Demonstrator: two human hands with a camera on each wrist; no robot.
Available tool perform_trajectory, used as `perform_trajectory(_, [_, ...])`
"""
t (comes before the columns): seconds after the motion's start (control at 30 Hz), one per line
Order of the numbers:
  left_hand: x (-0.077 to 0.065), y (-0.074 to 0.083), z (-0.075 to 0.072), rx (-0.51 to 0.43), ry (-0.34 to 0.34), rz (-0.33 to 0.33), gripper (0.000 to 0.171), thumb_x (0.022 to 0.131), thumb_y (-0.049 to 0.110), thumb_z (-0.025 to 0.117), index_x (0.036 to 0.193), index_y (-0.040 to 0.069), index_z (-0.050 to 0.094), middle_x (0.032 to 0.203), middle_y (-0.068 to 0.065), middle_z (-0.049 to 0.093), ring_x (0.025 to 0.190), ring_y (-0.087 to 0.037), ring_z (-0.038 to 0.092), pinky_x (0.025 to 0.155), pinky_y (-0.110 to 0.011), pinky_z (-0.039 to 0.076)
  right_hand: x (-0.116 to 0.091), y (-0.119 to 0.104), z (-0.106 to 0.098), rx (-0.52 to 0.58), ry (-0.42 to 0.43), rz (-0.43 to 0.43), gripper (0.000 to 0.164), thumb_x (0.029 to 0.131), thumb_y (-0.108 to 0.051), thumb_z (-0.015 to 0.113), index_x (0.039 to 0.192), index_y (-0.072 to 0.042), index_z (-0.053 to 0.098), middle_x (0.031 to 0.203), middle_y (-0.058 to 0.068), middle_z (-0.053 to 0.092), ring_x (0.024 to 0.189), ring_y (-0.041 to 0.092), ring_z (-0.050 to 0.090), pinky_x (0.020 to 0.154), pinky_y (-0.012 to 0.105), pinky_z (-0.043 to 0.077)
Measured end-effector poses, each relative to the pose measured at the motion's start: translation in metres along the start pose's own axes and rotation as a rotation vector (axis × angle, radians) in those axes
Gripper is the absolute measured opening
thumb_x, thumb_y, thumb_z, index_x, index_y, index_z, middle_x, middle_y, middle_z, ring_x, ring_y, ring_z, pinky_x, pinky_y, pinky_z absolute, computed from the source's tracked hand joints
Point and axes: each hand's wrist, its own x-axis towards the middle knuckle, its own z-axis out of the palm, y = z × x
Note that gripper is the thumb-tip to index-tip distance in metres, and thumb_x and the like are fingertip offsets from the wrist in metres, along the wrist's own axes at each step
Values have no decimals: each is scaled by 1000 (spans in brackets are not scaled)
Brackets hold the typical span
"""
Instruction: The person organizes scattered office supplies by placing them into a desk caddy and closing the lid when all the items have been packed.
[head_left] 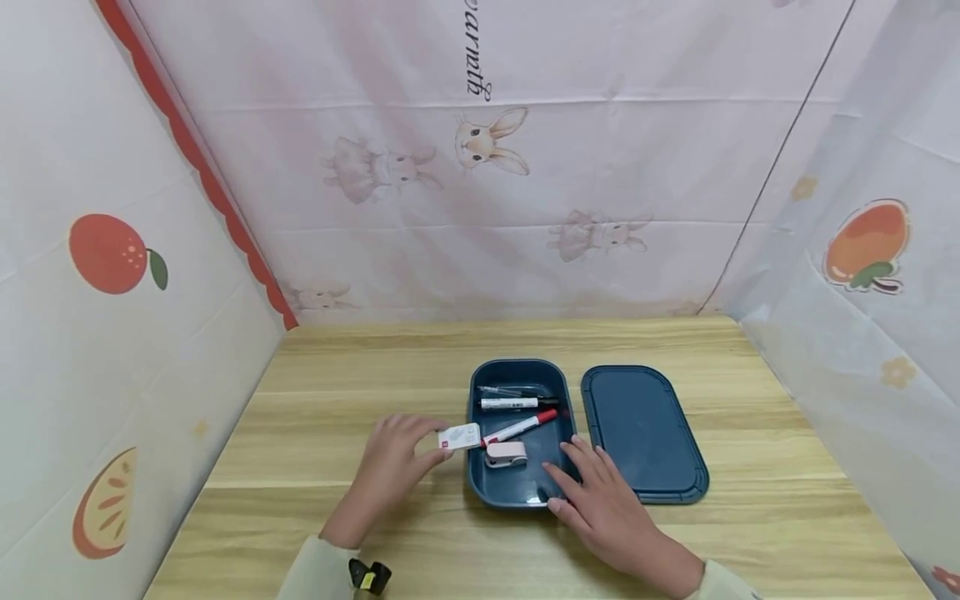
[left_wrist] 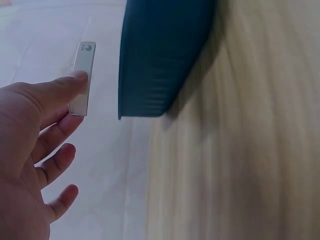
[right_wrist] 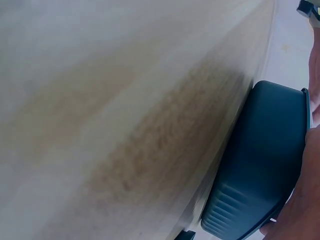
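Observation:
In the head view my left hand (head_left: 397, 458) pinches a small flat white box (head_left: 459, 437) with a red mark, between thumb and fingers. It overlaps the left rim of a dark blue plastic container (head_left: 551, 379); the left wrist view shows the small box above that rim. My right hand (head_left: 611, 512) rests at the container's front right rim, fingers spread and reaching over it. Inside lie a black-capped white marker (head_left: 510, 403), a red-capped marker (head_left: 521, 427), a thin clear pen (head_left: 510, 391) and a small pale pink stapler-like item (head_left: 506, 454).
A dark blue lid (head_left: 645, 433) lies flat on the wooden table (head_left: 337, 375), just right of the container. Printed cloth walls (head_left: 420, 275) enclose the table at the back and both sides.

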Motion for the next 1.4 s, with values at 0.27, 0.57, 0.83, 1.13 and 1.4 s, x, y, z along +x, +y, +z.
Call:
perform_trajectory(0.27, [20,13,3,16,-24,62,33,88,39,81,118,27,75,121,5,71,118,-22,58,109,-52,36,0,-1,0,4,12,-1,48,106,-46,51,148,-22,57,163,12,34,156,30,18,121,59,20])
perform_trajectory(0.57, [39,31,16,115,-100,157,35,92,46,75,121,26,75,123,3,71,113,-20,56,107,-50,37,0,0,-1,9,-19,12,49,107,-47,48,150,-23,55,164,12,32,156,30,16,122,57,22])
perform_trajectory(0.83, [55,47,28,142,-148,187,36,94,44,74,124,24,74,124,3,70,115,-21,57,109,-52,36,0,1,1,-4,-5,0,50,107,-50,46,149,-23,56,163,12,33,155,31,18,120,59,24])
perform_trajectory(1.13, [67,56,44,163,-162,212,36,94,46,72,124,25,74,125,4,71,113,-18,55,107,-50,37,0,3,2,5,-2,-7,49,108,-49,46,149,-24,55,164,12,33,156,29,17,121,57,23])
perform_trajectory(1.4, [69,69,53,209,-170,247,34,94,46,73,121,26,75,126,4,71,114,-19,54,104,-47,38,0,3,2,6,15,-18,51,107,-51,44,149,-24,56,164,11,33,156,29,17,120,58,23])
